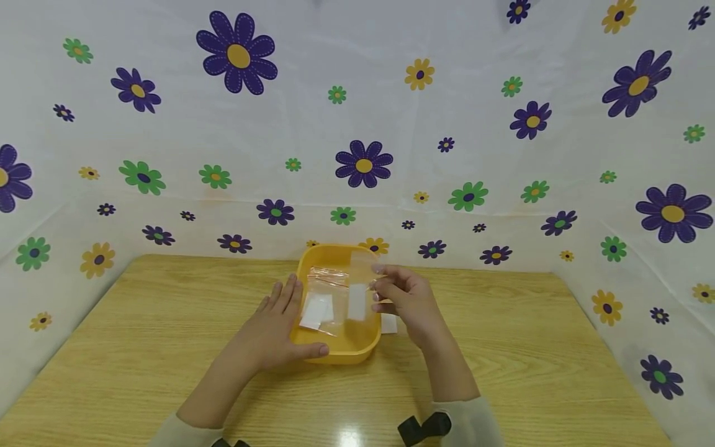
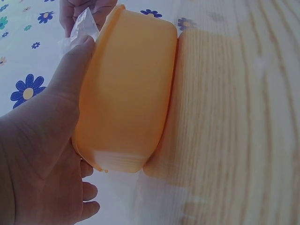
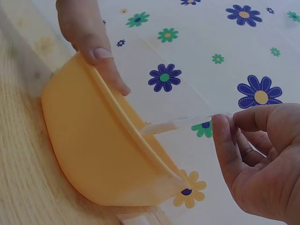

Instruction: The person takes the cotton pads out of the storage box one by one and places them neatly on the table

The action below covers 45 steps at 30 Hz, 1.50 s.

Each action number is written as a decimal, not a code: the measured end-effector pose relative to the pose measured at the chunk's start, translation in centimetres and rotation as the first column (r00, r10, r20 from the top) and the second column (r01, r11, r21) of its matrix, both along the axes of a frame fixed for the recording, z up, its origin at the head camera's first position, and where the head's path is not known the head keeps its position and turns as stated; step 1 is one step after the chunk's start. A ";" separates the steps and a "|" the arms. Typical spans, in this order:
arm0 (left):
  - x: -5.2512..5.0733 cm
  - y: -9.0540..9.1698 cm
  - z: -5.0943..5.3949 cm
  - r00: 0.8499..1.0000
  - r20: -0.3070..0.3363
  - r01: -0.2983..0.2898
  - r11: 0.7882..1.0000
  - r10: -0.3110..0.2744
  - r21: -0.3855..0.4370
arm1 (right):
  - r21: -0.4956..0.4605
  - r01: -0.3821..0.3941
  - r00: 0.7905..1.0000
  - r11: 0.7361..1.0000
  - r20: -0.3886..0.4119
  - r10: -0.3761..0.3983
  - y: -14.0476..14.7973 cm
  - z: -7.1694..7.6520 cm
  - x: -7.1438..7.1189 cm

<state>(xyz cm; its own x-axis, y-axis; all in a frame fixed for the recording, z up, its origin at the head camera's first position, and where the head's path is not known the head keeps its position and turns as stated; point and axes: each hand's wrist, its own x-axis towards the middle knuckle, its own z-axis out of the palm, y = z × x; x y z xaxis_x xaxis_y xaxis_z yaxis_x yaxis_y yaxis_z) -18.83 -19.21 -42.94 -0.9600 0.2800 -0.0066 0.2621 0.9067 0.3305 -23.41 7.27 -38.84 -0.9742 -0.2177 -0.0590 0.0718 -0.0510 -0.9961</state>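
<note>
Tub (image 1: 335,358) near the table's (image 1: 167,323) back edge, about midway between its sides. Left hand (image 1: 274,335) braces it, presumably against sliding: thumb spread away at the front rim, long fingers straight along the left. Right hand (image 1: 410,304) pinches a clear bag (image 1: 357,302) (white slip inside) with thumb and forefinger by one edge, likely to leave the rest free; it extends left from the fingertips, over the tub's right half. Another bag (image 1: 323,310) lies in the left half.
</note>
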 end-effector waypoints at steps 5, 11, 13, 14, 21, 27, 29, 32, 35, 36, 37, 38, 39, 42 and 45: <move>0.0 -0.1 -0.1 1.000 0.008 0.000 1.000 0.000 -0.004 | -0.002 0.032 0.999 0.999 0.007 -0.032 0.8 0.2 -0.2; -0.1 -0.2 -0.3 1.000 0.006 0.001 1.000 -0.001 -0.004 | -0.029 0.049 0.999 0.998 0.008 -0.049 1.8 0.4 -0.4; -0.1 -0.2 -0.4 1.000 0.008 -0.001 1.000 0.001 -0.007 | -0.031 0.056 0.998 0.998 0.009 -0.056 2.1 0.5 -0.5; -0.1 -0.2 -0.4 1.000 0.009 -0.003 1.000 0.003 -0.008 | -0.030 0.060 0.998 0.998 0.010 -0.060 2.2 0.5 -0.5; -0.1 -0.1 -0.4 1.000 0.017 -0.008 1.000 0.008 -0.005 | -0.024 0.084 0.996 0.996 0.008 -0.084 3.3 0.6 -0.7; -0.1 -0.1 -0.4 1.000 0.013 -0.006 1.000 0.006 -0.005 | -0.020 0.114 0.993 0.993 0.014 -0.114 4.2 0.3 -1.0; -0.1 -0.1 -0.4 1.000 0.012 -0.006 1.000 0.006 -0.004 | -0.018 0.126 0.992 0.992 0.023 -0.125 4.5 0.2 -1.1; -0.1 -0.1 -0.2 1.000 0.010 -0.006 1.000 0.006 -0.002 | -0.013 0.147 0.988 0.989 0.038 -0.147 4.8 0.1 -1.3; -0.1 -0.1 -0.1 1.000 0.006 -0.005 1.000 0.005 0.002 | -0.002 0.166 0.985 0.986 0.051 -0.165 5.1 0.0 -1.5; -0.1 -0.1 0.0 1.000 0.009 -0.006 1.000 0.006 0.001 | 0.001 0.169 0.984 0.986 0.053 -0.169 5.2 0.0 -1.6; -0.1 -0.1 0.0 1.000 0.010 -0.006 1.000 0.006 0.000 | 0.003 0.173 0.983 0.985 0.058 -0.173 5.3 -0.1 -1.6; -0.1 -0.1 0.0 1.000 0.009 -0.005 1.000 0.005 0.000 | 0.002 0.177 0.982 0.984 0.060 -0.176 5.4 -0.2 -1.7; -0.1 -0.1 0.0 1.000 0.009 -0.004 1.000 0.004 0.000 | 0.002 0.179 0.982 0.984 0.062 -0.179 5.5 -0.2 -1.8; -0.1 -0.2 -0.1 1.000 0.007 0.002 1.000 -0.002 0.002 | 0.004 0.183 0.981 0.983 0.063 -0.183 5.9 -0.4 -1.9; -0.1 -0.2 -0.2 1.000 0.010 0.001 1.000 -0.001 0.003 | -0.006 0.186 0.980 0.983 0.069 -0.185 6.1 -0.5 -1.9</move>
<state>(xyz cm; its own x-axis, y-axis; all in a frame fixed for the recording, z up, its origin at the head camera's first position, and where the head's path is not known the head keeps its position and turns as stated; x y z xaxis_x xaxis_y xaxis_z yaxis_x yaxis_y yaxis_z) -18.96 -19.38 -43.11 -0.9595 0.2813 -0.0155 0.2601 0.9054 0.3356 -25.35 13.40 -39.38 -0.9916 -0.0349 -0.1249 0.1274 -0.0816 -0.9885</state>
